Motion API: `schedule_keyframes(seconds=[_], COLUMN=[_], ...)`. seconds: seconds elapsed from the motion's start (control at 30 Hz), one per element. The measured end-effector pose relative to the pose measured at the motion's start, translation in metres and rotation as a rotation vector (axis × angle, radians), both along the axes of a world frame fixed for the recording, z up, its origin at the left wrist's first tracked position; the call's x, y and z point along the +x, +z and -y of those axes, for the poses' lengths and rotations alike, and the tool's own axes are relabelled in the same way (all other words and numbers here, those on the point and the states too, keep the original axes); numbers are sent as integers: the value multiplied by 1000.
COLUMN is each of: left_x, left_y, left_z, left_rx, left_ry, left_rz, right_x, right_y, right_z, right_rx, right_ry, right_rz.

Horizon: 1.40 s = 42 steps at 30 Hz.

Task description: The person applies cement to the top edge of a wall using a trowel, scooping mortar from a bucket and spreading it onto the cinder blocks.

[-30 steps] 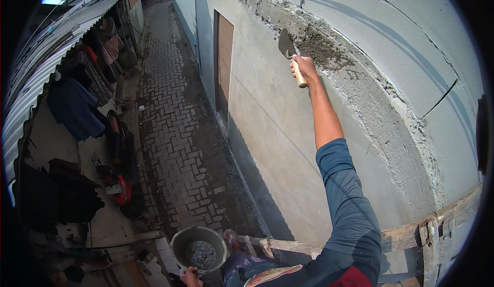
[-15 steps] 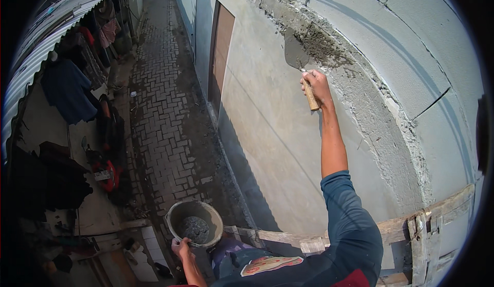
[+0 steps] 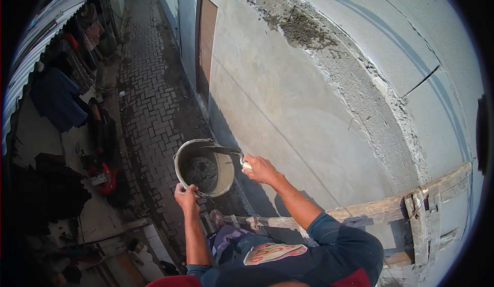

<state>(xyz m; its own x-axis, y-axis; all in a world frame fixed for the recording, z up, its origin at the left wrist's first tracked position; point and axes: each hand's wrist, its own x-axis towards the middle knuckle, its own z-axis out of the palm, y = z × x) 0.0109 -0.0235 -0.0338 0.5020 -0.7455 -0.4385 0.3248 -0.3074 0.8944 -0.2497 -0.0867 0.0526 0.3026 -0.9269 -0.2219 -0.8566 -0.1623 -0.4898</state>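
Observation:
My left hand (image 3: 187, 196) is closed on the near rim of a bucket (image 3: 226, 176), holding it up above the paved lane. Grey wet mortar (image 3: 200, 173) lies in the bottom of the bucket. My right hand (image 3: 261, 169) grips the handle of a trowel (image 3: 221, 149), its fingers wrapped round. The trowel's blade reaches over the bucket's far right rim, seen nearly edge-on. Up on the wall, a dark patch of fresh mortar (image 3: 303, 29) clings to a rough band beneath the pale blocks.
Wooden scaffold rails (image 3: 370, 211) cross close in front of me. The smooth plastered wall (image 3: 288, 117) with a brown door (image 3: 207, 45) rises on the right. A brick-paved lane (image 3: 149, 102) runs below. At left are hanging clothes (image 3: 59, 99), a red motorbike (image 3: 105, 179) and a corrugated roof (image 3: 51, 35).
My right hand has brought the trowel down from the mortar patch on the wall to the bucket. The bucket, in my left hand, has been raised.

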Motion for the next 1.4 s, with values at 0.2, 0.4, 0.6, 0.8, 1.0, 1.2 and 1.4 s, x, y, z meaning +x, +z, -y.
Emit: schedule_keyframes(seconds=[0.2,0.4,0.6,0.8,1.0,1.2,1.4], left_x=[-36,-41,-48,-37,-42,-42,-37], left_y=[19,28,3,-1,44,53,61], left_z=[11,-7,-25,-39,-33,-43,-59], left_rx=[-59,39,40,29,-27,-171,-171], left_ry=[-138,-274,-293,-284,-258,-268,-291], left_rz=[100,215,226,359,423,499,469], right_x=[28,29,24,20,19,8,-21], right_y=[-13,6,-32,-5,11,3,-25], right_z=[19,-9,-44,-32,-34,7,12], right_rx=[124,218,244,79,165,-29,1080], right_ry=[30,111,213,111,245,284,75], right_rz=[-326,-209,-268,-273,-306,-346,87])
